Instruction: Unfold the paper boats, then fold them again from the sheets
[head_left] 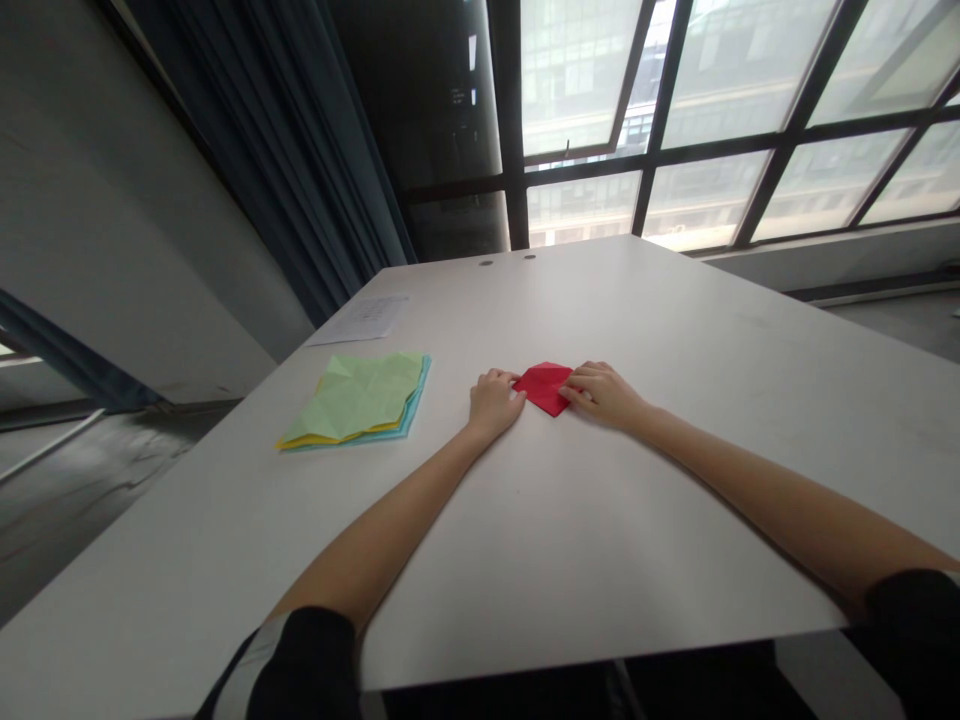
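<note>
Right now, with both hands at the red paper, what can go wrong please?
The red paper could crease off line or slip if the left hand and right hand pull unevenly at its sides. The green sheet, wrinkled and lying loose on the pile, might slide if the left arm brushes it.

No legible text, brand, number or sign in head view — faint marks on the white sheet [362, 320], far left of tabletop — unreadable.
</note>
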